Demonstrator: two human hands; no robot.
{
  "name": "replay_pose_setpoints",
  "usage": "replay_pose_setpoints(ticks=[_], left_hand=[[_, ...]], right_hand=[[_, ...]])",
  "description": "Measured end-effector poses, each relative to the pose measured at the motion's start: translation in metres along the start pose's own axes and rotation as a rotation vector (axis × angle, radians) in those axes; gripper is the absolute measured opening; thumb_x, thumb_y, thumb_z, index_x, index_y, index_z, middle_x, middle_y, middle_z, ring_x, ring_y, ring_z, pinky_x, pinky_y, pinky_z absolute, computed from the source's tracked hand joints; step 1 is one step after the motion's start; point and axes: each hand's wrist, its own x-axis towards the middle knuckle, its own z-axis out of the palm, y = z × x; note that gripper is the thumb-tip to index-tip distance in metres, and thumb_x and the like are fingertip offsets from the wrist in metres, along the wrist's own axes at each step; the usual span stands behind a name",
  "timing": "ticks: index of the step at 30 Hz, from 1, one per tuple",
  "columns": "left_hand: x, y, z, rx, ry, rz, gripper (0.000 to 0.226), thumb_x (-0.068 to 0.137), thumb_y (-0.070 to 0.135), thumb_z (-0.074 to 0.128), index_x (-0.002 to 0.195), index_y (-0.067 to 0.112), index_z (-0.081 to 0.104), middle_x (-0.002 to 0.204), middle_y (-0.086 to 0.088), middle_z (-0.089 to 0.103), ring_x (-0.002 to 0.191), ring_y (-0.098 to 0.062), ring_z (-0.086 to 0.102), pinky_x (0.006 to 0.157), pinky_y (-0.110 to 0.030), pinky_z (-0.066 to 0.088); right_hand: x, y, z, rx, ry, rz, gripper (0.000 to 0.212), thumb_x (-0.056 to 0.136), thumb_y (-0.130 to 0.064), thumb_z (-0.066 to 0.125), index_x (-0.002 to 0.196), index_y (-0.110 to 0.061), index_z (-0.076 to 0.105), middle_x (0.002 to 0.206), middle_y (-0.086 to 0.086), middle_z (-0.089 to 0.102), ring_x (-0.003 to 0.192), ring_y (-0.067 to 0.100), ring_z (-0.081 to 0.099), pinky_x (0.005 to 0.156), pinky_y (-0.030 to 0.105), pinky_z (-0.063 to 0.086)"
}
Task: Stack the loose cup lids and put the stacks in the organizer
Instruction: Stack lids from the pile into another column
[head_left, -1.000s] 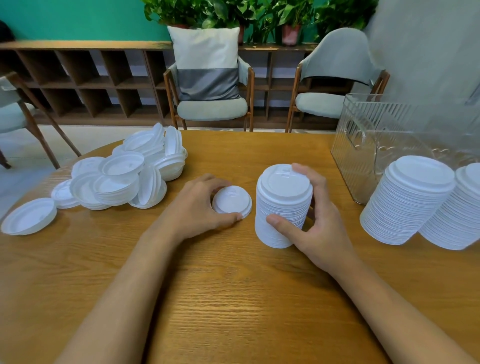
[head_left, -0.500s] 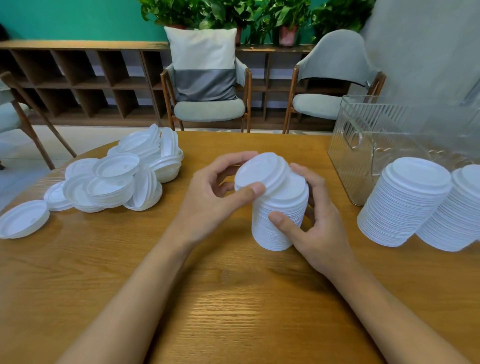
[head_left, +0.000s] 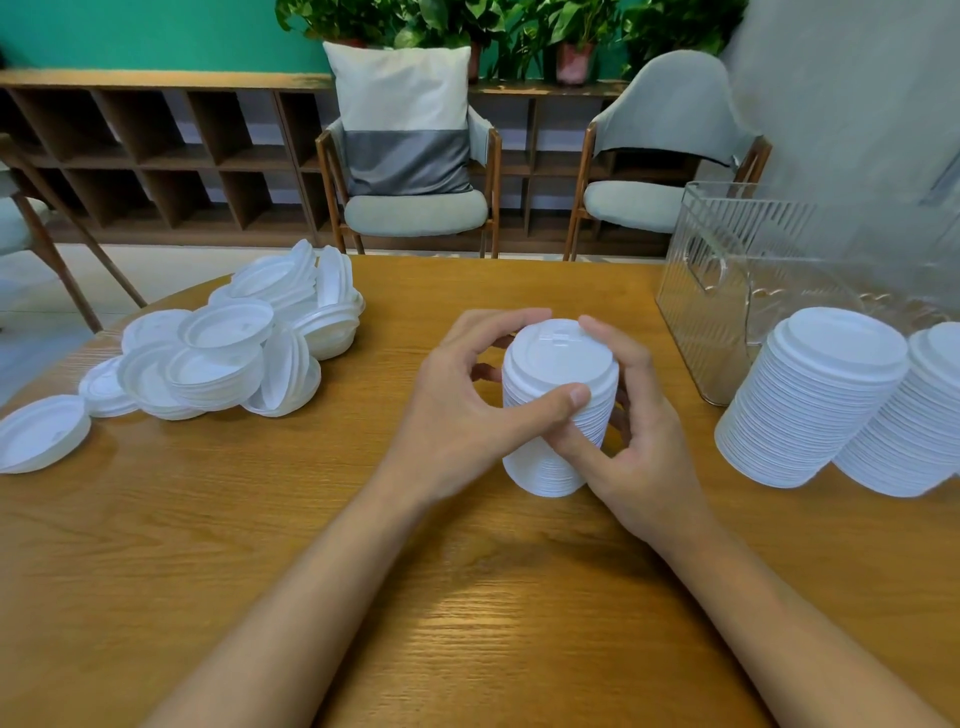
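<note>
While the left hand (head_left: 467, 410) and right hand (head_left: 639, 441) both curl around the upright lid stack (head_left: 558, 374) standing on the table (head_left: 467, 597), the clear organizer (head_left: 727, 291) lies off to the right, nearer the right hand, and the loose lids (head_left: 234, 353) lie left

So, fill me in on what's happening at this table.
A person is stacking white cup lids. The left hand and right hand both grip the middle stack standing on the table. A pile of loose lids lies to the left; two tall stacks stand on the right beside the clear organizer.
</note>
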Motion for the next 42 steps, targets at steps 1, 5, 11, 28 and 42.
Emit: replay_pose_setpoints(ticks=[1, 5, 11, 28, 42], left_hand=[[0.000, 0.000, 0.002, -0.010, -0.007, -0.009, 0.063, 0.076, 0.050, 0.082, 0.134, 0.031, 0.066, 0.129, 0.013, 0.063, 0.125, -0.012, 0.060, 0.098, -0.033, 0.054], [-0.002, 0.000, 0.008, -0.092, -0.043, -0.064, 0.058, 0.084, 0.042, 0.082, 0.138, 0.030, 0.062, 0.130, 0.009, 0.067, 0.125, -0.013, 0.063, 0.104, -0.038, 0.053], [-0.005, -0.001, 0.009, -0.232, -0.067, -0.120, 0.058, 0.087, 0.032, 0.076, 0.141, 0.021, 0.061, 0.130, 0.010, 0.071, 0.124, -0.006, 0.064, 0.093, -0.019, 0.052], [-0.041, -0.020, 0.013, -0.097, -0.141, -0.075, 0.064, 0.093, 0.059, 0.062, 0.152, 0.041, 0.043, 0.145, 0.019, 0.059, 0.136, -0.005, 0.055, 0.109, -0.031, 0.049], [-0.068, -0.005, 0.086, 0.284, -0.213, 0.131, 0.023, 0.096, 0.023, 0.073, 0.119, 0.025, 0.072, 0.113, 0.017, 0.067, 0.109, 0.002, 0.063, 0.093, -0.017, 0.046]], right_hand=[[0.000, 0.000, 0.000, 0.007, 0.003, -0.002, 0.069, 0.089, -0.044, 0.076, 0.148, -0.038, 0.040, 0.143, -0.016, 0.054, 0.131, 0.021, 0.058, 0.096, 0.047, 0.058], [0.000, 0.001, 0.000, 0.019, 0.007, 0.001, 0.066, 0.089, -0.044, 0.076, 0.146, -0.034, 0.043, 0.144, -0.017, 0.054, 0.131, 0.022, 0.058, 0.098, 0.049, 0.057], [0.000, 0.003, 0.000, -0.019, -0.047, 0.041, 0.077, 0.085, -0.046, 0.080, 0.148, -0.043, 0.037, 0.143, -0.023, 0.051, 0.133, 0.019, 0.056, 0.102, 0.046, 0.055], [-0.024, -0.009, -0.016, -0.176, -0.031, 0.090, 0.107, 0.072, -0.042, 0.093, 0.155, -0.045, 0.024, 0.152, -0.026, 0.045, 0.136, 0.004, 0.053, 0.106, 0.044, 0.053], [-0.121, -0.040, -0.127, -0.286, 0.197, 0.204, 0.107, 0.072, -0.037, 0.095, 0.152, -0.049, 0.024, 0.155, -0.027, 0.040, 0.143, 0.005, 0.045, 0.111, 0.051, 0.049]])
